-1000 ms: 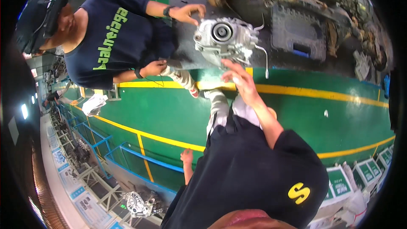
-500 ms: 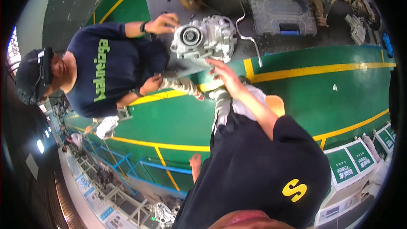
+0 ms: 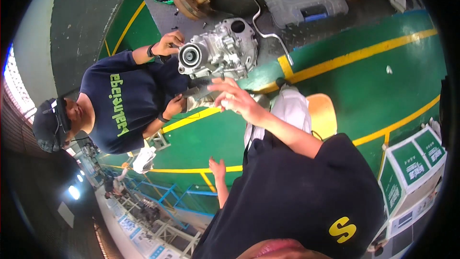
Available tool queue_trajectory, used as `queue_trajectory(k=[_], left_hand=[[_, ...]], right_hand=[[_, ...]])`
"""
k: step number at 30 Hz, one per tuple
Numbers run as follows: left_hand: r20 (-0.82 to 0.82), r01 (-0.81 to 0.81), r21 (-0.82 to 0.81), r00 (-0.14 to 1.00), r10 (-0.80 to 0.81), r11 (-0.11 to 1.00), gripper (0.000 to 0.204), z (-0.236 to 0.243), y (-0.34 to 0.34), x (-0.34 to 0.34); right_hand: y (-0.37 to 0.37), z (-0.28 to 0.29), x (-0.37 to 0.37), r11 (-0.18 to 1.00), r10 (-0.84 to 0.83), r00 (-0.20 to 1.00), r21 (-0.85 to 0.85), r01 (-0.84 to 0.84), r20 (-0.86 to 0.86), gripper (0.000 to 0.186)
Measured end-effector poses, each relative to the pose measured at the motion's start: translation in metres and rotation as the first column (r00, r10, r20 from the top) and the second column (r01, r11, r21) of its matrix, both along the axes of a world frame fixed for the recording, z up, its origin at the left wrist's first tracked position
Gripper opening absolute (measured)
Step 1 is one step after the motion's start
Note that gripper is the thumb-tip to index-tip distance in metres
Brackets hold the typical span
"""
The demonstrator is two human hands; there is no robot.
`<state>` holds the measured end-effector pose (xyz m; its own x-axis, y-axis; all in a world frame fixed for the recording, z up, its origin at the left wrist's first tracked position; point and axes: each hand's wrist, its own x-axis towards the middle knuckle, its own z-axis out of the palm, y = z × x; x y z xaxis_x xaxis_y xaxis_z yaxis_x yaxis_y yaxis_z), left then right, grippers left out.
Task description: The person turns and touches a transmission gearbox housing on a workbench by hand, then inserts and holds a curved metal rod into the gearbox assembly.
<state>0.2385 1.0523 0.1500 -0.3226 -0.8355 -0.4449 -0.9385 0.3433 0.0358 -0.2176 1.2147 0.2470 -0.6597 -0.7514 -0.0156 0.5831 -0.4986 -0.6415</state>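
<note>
A silvery metal gearbox housing [image 3: 223, 50] with a round bearing opening on its left side sits on the dark worktable [image 3: 153, 0]. My right hand [image 3: 242, 104] reaches toward its near edge, fingers apart and nothing visible in them; I cannot tell whether the fingertips touch it. Lower down, my left hand [image 3: 218, 168] hangs beside my body, fingers stretched and holding nothing. Across on the left, a co-worker in a dark T-shirt [image 3: 136, 91] has one hand [image 3: 167, 44] at the housing's bearing end. That person's other hand [image 3: 174, 107] holds a dark flat object [image 3: 191, 91].
Right of the housing lie a bent metal bar [image 3: 268, 34] and a grey tool case [image 3: 299, 0]. A rusty axle [image 3: 191, 2] stretches along the table's back. Behind me stands a stool with a yellowish seat [image 3: 322, 115]. White-and-green boxes [image 3: 412, 168] stand at the right.
The whole view has shifted, with the housing now further left. My right hand has moved left along the housing's near side. My left hand's fingers have straightened.
</note>
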Motion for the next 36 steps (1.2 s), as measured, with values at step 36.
queue_trajectory(k=[36], left_hand=[[-0.401, 0.469, -0.749, 0.24, -0.884, 0.468, 0.036, 0.143, 0.011, -0.53]], right_hand=[[0.0, -0.028, -0.009, 0.956, -0.285, 0.95, -0.102, 0.273, -0.128, 0.045]])
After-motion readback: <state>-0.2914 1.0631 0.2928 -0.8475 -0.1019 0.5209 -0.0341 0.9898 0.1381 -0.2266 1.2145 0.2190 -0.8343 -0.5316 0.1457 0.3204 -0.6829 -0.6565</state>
